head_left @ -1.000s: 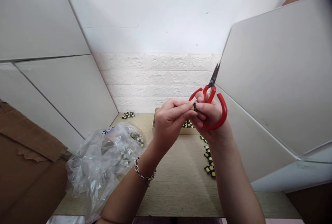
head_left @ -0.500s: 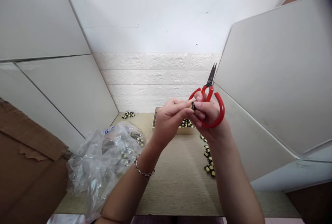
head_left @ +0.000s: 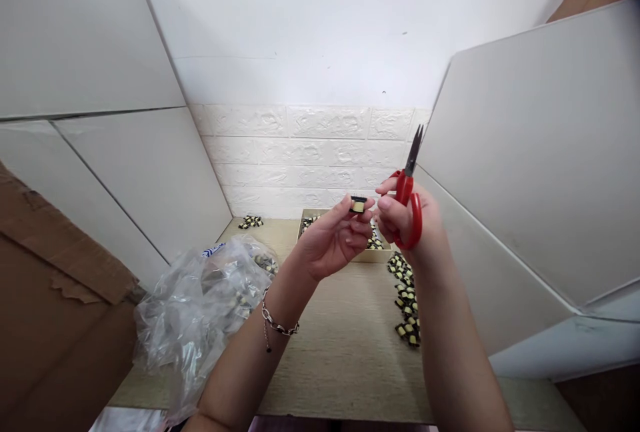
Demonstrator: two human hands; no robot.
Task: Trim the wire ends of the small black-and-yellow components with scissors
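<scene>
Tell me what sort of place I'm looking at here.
Probably a workstation for small parts: white panels flank a table, black-and-yellow parts lie on it and in a box, and the right hand holds red-handled scissors.

Yel/blk pc (head_left: 358, 205) in L grip (head_left: 336, 239)

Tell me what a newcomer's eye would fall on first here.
Probably the red-handled scissors, pointing upward in the right hand, right of centre. Next might be the small black-and-yellow part pinched in the left hand, near the middle. Then the crumpled clear plastic bag, lower left on the table.
</scene>
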